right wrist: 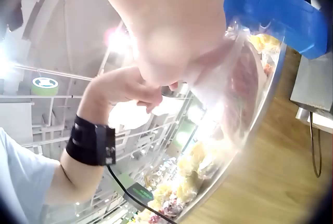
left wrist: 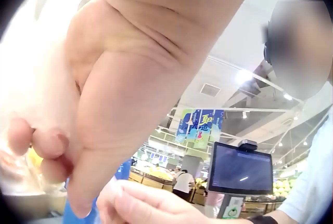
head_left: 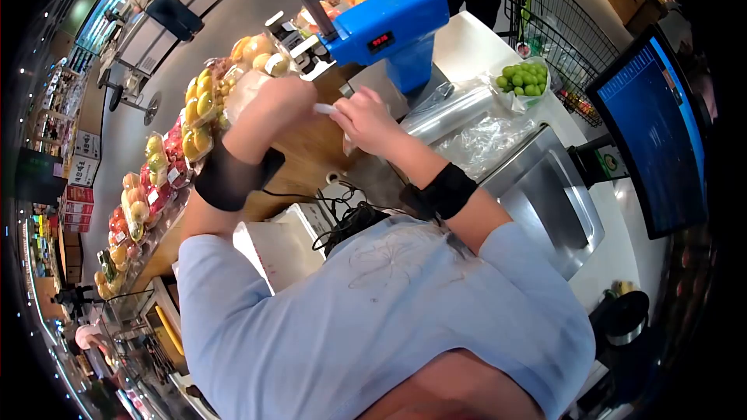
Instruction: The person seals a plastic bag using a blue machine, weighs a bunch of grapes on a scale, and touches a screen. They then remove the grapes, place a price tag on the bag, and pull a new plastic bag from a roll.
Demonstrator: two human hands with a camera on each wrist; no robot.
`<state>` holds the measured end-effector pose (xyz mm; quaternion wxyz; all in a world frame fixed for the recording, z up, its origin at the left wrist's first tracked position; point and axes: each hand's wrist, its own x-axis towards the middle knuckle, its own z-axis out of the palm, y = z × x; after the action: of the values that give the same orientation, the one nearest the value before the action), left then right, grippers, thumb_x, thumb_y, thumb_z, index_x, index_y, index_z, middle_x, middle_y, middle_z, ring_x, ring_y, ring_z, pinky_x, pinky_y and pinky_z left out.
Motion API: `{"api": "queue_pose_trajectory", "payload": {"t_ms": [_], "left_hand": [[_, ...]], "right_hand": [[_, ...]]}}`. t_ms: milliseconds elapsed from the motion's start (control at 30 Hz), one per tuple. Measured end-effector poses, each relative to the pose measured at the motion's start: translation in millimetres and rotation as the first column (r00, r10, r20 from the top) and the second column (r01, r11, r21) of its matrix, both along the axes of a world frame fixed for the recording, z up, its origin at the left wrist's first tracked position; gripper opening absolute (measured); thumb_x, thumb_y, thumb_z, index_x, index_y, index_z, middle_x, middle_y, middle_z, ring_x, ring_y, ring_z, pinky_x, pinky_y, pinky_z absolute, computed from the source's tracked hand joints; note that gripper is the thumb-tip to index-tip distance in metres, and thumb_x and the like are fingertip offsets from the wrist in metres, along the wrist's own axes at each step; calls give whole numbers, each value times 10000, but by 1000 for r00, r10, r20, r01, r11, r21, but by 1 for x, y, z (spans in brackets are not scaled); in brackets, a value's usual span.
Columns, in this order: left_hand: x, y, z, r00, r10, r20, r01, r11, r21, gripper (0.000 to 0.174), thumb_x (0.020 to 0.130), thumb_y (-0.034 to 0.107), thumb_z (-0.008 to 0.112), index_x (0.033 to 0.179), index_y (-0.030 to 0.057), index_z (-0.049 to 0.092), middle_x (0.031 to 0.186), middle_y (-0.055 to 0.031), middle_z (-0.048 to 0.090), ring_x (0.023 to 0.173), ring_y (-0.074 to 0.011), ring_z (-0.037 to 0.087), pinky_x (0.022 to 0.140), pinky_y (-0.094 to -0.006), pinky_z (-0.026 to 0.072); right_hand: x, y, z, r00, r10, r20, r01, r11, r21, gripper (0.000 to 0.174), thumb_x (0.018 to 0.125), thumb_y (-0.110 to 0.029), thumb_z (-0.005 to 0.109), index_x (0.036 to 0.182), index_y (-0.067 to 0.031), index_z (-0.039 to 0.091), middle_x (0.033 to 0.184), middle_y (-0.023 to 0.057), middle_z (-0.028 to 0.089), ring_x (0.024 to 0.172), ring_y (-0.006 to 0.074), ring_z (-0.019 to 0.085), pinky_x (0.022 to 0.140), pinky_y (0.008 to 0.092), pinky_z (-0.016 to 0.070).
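Note:
Both hands meet over the counter in front of the blue scale (head_left: 385, 23). My right hand (head_left: 369, 123) pinches the white, twisted end of a plastic bag (head_left: 325, 109). On the other side my left hand (head_left: 284, 101), slightly blurred, has its fingers curled at the same twist. In the right wrist view the clear plastic bag (right wrist: 242, 89) hangs beyond the right hand (right wrist: 177, 31), something reddish showing through it. The left hand (right wrist: 127, 86) appears there with bent fingers. Curled fingertips (left wrist: 52, 143) show in the left wrist view.
Packed fruit (head_left: 198, 109) lines the counter's left side. To the right lie a roll of plastic film (head_left: 451, 113), a bag of green fruit (head_left: 523, 78), a steel tray (head_left: 545, 194) and a monitor (head_left: 657, 132). Black cables (head_left: 350, 210) lie near my body. A person stands beside a shopping cart (head_left: 564, 23).

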<state>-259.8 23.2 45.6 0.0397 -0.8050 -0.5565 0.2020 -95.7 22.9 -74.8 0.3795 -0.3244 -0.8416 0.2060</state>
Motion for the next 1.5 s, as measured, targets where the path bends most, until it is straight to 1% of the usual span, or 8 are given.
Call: {"api": "queue_pose_trajectory", "payload": {"t_ms": [367, 500, 567, 633, 1100, 1200, 1300, 1500], "left_hand": [[-26, 94, 47, 976, 67, 208, -26, 980, -197, 392, 830, 394, 624, 928, 19, 685, 808, -169, 656, 792, -279, 628, 735, -386, 477], [-57, 139, 17, 913, -377, 153, 398, 906, -141, 340, 871, 322, 596, 870, -10, 669, 733, -152, 644, 670, -253, 591, 674, -379, 468], [-49, 126, 22, 897, 0, 443, 116, 965, -234, 317, 875, 299, 599, 810, -5, 662, 649, -116, 611, 593, -191, 527, 624, -350, 445], [-43, 123, 26, 887, 121, 445, 17, 956, -293, 325, 867, 271, 606, 718, -17, 626, 591, -69, 562, 578, -133, 483, 585, -316, 414], [-60, 129, 14, 750, 284, 597, -8, 907, -422, 279, 827, 183, 611, 642, -25, 591, 542, -27, 511, 535, -131, 442, 553, -293, 382], [-53, 95, 12, 820, -284, 497, 180, 952, 248, 214, 799, 220, 665, 700, 32, 637, 741, -109, 575, 671, -316, 561, 662, -385, 458], [-3, 33, 39, 883, -246, 400, 90, 925, 370, 235, 770, 168, 686, 677, -25, 590, 798, -138, 574, 774, -335, 573, 665, -407, 449], [62, 19, 18, 432, -108, 895, 77, 994, 83, 197, 850, 176, 612, 864, -8, 682, 807, -169, 663, 697, -241, 637, 618, -310, 475]], "right_hand": [[-79, 48, -35, 880, -392, -267, 395, 918, -43, 133, 870, -189, 517, 854, -108, 622, 826, 90, 618, 935, 309, 540, 935, 489, 361], [-118, 87, -94, 830, -320, -457, 163, 922, -351, 135, 812, -176, 549, 881, -104, 641, 896, 80, 627, 942, 293, 541, 899, 446, 374], [-101, 64, -59, 861, -509, -14, 501, 841, 206, 214, 870, -151, 460, 956, -88, 645, 906, 105, 635, 931, 273, 544, 866, 420, 379], [-103, 63, -44, 824, -472, -313, 432, 881, -192, 112, 767, -138, 579, 856, -137, 646, 828, 46, 648, 948, 275, 579, 928, 395, 339], [-102, 71, -45, 901, -387, -196, 328, 903, -278, 169, 892, -237, 512, 841, -120, 623, 712, 45, 641, 851, 228, 624, 935, 401, 350], [-79, 56, -27, 906, -294, -304, 187, 924, -334, 191, 904, -223, 497, 827, -94, 614, 655, 67, 629, 773, 257, 641, 913, 415, 371], [-42, 34, 3, 888, -242, -391, 125, 946, -300, 207, 913, -194, 484, 813, -57, 602, 605, 100, 611, 694, 290, 641, 790, 418, 443], [43, 39, 4, 861, -181, -475, 147, 983, -109, 124, 848, -161, 527, 833, -82, 622, 728, 75, 629, 763, 298, 600, 762, 411, 445]]}}
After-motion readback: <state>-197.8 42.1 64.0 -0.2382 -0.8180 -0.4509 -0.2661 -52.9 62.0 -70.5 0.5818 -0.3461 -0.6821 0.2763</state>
